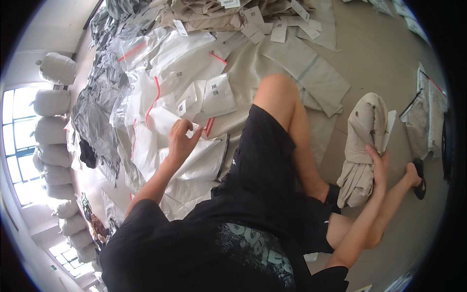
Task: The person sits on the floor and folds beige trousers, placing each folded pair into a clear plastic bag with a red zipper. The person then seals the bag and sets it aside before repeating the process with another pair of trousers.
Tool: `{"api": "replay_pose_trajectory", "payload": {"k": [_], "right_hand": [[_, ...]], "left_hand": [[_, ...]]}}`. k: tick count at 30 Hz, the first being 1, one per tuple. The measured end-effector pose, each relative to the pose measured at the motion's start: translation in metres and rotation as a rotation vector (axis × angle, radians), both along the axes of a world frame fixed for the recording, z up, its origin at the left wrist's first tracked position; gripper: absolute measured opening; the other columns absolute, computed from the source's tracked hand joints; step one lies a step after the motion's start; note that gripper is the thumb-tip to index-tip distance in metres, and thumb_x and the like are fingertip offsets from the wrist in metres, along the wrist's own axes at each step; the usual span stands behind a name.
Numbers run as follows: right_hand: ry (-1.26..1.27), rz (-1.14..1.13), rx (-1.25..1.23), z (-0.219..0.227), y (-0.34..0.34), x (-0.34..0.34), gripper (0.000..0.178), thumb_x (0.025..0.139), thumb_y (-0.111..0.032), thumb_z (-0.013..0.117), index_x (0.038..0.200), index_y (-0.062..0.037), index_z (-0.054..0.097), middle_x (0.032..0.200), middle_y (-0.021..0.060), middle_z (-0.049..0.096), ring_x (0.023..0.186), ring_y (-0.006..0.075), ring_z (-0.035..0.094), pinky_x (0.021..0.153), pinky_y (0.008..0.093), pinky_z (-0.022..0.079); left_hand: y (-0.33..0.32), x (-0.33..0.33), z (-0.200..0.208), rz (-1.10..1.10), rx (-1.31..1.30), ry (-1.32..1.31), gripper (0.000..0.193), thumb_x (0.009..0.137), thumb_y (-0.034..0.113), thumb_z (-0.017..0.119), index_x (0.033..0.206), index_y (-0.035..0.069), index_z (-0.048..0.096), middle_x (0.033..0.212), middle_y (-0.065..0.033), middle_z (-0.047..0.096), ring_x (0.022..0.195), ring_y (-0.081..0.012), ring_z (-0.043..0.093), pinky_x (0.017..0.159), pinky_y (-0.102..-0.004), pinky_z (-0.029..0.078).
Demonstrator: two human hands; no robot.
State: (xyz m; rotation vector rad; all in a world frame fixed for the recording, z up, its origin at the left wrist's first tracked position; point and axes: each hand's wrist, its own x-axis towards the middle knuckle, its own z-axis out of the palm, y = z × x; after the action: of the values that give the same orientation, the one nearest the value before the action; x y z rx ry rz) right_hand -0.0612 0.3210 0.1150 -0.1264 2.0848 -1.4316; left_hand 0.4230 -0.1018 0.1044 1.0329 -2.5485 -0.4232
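Our left hand curls its fingers nearly together over plastic bags; we cannot tell whether they grip one. Our right hand clasps a rolled beige garment.

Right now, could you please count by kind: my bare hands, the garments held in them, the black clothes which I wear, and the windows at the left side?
Hands: 2 (left hand, right hand)
Held garments: 1 (folded beige garment, in the right hand)
Black clothes worn: 2 (shirt, shorts)
Windows: 2 (upper window, lower window)
Total: 7
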Motion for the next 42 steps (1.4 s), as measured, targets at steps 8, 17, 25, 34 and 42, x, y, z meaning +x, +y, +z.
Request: {"api": "replay_pose_trajectory", "payload": {"k": [8,17,25,34,42], "right_hand": [[-0.131,0.089,-0.090,0.015,-0.024,0.022,0.074,0.091,-0.023,0.083,0.152,0.0066,0.054,0.144,0.0160,0.065,0.126,0.0248,0.064,0.111,0.0360,0.047],[-0.027,0.101,-0.163,0.035,-0.002,0.048,0.071,0.087,-0.019,0.084,0.149,0.0047,0.058,0.139,0.0139,0.068,0.124,0.0223,0.066,0.110,0.0359,0.049],[-0.137,-0.027,-0.256,0.037,0.014,0.062,0.069,0.089,-0.014,0.080,0.151,0.0047,0.055,0.142,0.0139,0.067,0.126,0.0248,0.066,0.111,0.0377,0.049],[-0.076,-0.022,-0.211,0.032,0.019,0.077,0.068,0.087,-0.012,0.082,0.148,0.0029,0.057,0.137,0.0135,0.069,0.124,0.0238,0.067,0.108,0.0382,0.052],[-0.263,-0.108,-0.205,-0.012,0.016,0.084,0.073,0.080,-0.010,0.088,0.146,0.0027,0.058,0.129,0.0143,0.073,0.116,0.0278,0.071,0.103,0.0406,0.055]], "left_hand": [[-0.196,0.166,-0.074,0.475,-0.073,-0.434,0.050,0.090,0.022,0.075,0.132,-0.001,0.061,0.127,-0.0268,0.068,0.124,-0.0453,0.063,0.105,-0.0494,0.051],[-0.250,0.158,-0.096,0.301,0.237,-0.530,0.029,0.087,0.026,0.080,0.101,0.000,0.077,0.116,-0.0225,0.075,0.109,-0.0415,0.071,0.097,-0.0481,0.056],[-0.265,0.108,-0.106,0.415,-0.270,-0.519,0.032,0.088,0.031,0.081,0.106,0.005,0.077,0.116,-0.0190,0.072,0.113,-0.0393,0.070,0.103,-0.0480,0.055],[-0.315,0.012,-0.043,0.185,0.089,-0.209,0.042,0.091,0.038,0.081,0.080,-0.001,0.072,0.074,-0.0180,0.072,0.068,-0.0312,0.070,0.068,-0.0448,0.053],[-0.121,-0.310,0.015,-0.291,0.790,0.220,0.046,0.109,0.038,0.069,0.074,0.009,0.063,0.063,0.0024,0.056,0.060,-0.0073,0.051,0.061,-0.0278,0.041]]}}
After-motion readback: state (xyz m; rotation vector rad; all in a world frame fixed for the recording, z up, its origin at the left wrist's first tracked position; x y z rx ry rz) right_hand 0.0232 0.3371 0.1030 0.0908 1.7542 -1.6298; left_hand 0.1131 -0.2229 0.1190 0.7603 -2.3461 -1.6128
